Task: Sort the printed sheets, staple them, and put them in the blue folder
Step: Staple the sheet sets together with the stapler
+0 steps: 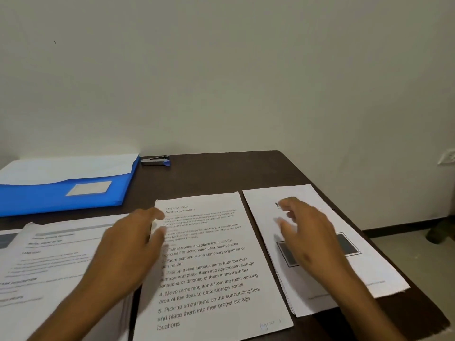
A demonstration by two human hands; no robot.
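Observation:
Three lots of printed sheets lie on the dark table (221, 173). A left pile (49, 262) carries headed text. The middle sheet (209, 279) shows a numbered list. A right stack (283, 286) has a dark rectangle printed on it. My left hand (130, 247) hovers with relaxed fingers over the left edge of the middle sheet. Over the right stack, my right hand (307, 232) is blurred, its fingers spread and holding nothing. The blue folder (61, 193), with white paper showing at its top, lies at the back left. A small stapler (155, 160) sits just right of the folder.
The table stands against a plain wall (221, 70). Its right edge runs diagonally past the right stack, with floor (418, 254) beyond it. A wall socket (446, 157) is at the far right.

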